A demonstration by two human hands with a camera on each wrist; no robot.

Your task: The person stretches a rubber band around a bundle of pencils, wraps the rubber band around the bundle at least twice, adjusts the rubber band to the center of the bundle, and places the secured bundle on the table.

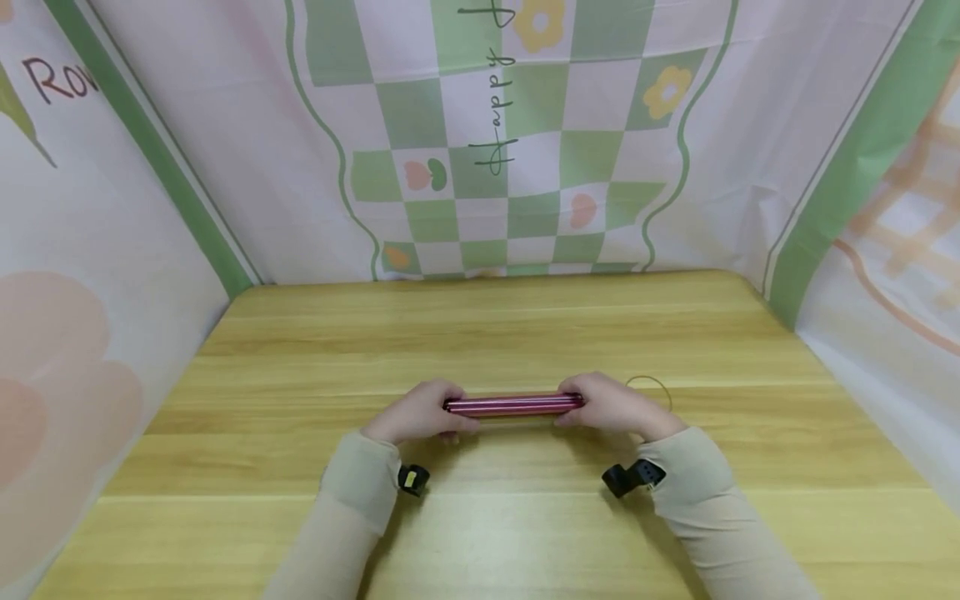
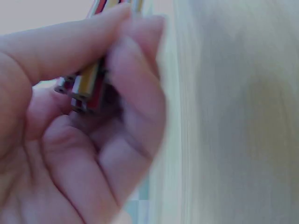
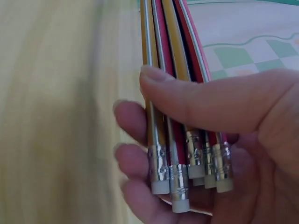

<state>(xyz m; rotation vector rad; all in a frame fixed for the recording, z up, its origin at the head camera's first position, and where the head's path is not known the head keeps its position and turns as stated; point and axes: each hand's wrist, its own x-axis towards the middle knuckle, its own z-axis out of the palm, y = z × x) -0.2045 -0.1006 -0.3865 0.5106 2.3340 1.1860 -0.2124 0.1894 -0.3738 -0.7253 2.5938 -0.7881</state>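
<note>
A bundle of several red and yellow striped pencils (image 1: 513, 406) lies level between the two hands, above the table. At its left end, the left hand (image 1: 423, 410) grips the bundle. In the left wrist view, thumb and fingers curl round the eraserless pencil ends (image 2: 84, 88), partly blurred. The right hand (image 1: 611, 407) holds the other end. White erasers (image 3: 181, 205) in silver metal collars show there in the right wrist view, with the thumb across the pencils and fingers behind. A thin yellowish-brown loop like a rubber band (image 1: 649, 377) lies just beyond the right wrist, partly hidden.
The wood-grain table (image 1: 487, 333) stretches out around the hands. Behind it hangs a green-and-white checked curtain (image 1: 480, 217), with more printed cloth at both sides. A small black camera (image 1: 633, 477) sits on each wrist.
</note>
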